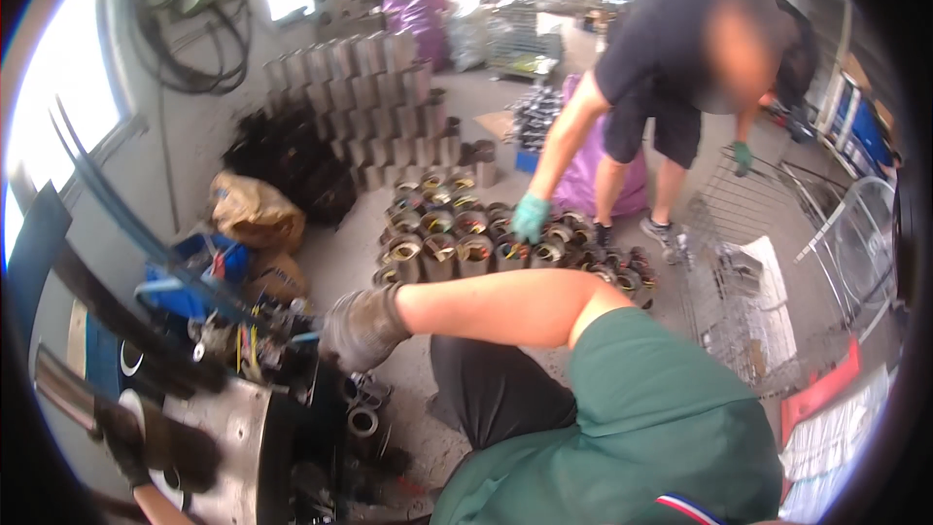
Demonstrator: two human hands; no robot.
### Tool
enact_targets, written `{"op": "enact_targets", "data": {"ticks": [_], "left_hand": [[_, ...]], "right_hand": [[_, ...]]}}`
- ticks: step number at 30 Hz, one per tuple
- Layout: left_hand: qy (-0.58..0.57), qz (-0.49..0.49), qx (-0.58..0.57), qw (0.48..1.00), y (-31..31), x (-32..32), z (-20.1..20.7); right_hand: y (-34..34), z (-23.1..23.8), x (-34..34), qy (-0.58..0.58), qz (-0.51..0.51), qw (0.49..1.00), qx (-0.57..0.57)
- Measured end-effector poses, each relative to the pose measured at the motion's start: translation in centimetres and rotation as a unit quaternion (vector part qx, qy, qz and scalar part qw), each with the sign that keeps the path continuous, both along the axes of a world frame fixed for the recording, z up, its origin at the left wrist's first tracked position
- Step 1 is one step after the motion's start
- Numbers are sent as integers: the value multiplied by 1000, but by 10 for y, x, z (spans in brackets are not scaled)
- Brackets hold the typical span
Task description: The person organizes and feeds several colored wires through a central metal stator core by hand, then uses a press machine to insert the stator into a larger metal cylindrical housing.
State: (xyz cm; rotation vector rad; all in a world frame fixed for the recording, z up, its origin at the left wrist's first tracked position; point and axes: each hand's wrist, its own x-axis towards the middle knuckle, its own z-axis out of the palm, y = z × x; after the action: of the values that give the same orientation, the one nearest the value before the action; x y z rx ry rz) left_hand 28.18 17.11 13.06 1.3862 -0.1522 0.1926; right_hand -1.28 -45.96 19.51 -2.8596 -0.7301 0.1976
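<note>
My left hand (121, 445), in a dark glove, is at the lower left. Its fingers close on a shiny metal tube (66, 391) beside a steel machine block (228, 437). A thick brown cylinder (185, 447) lies just right of that hand. Across the middle stretches my right arm, bare below a green sleeve. My right hand (364, 329), in a grey-brown glove, is curled above a cluttered bench. A short light-blue tip (305, 337) shows beside its fingers; what the hand holds is hidden.
Several open metal cylinders with coloured wires (473, 248) stand on the floor ahead. A co-worker in dark clothes bends over them, a green-gloved hand (531, 218) touching one. Stacked metal sleeves (360, 102) rise behind. A wire cart (729, 272) is at right, a blue bin (194, 272) at left.
</note>
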Motion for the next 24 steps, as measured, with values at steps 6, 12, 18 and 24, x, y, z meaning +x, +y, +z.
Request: {"op": "enact_targets", "data": {"ticks": [6,12,18,24], "left_hand": [[-79,150,244,955,-81,-38,27],[-144,194,98,965,-109,-41,31],[-154,159,-19,975,-124,-80,60],[-149,148,-28,977,-131,-88,61]], "right_hand": [[-4,34,-21,124,-81,989,1],[-27,-5,-19,14,-5,996,83],[-23,-22,-41,16,8,999,31],[-27,-52,-72,-6,-14,1000,25]]}}
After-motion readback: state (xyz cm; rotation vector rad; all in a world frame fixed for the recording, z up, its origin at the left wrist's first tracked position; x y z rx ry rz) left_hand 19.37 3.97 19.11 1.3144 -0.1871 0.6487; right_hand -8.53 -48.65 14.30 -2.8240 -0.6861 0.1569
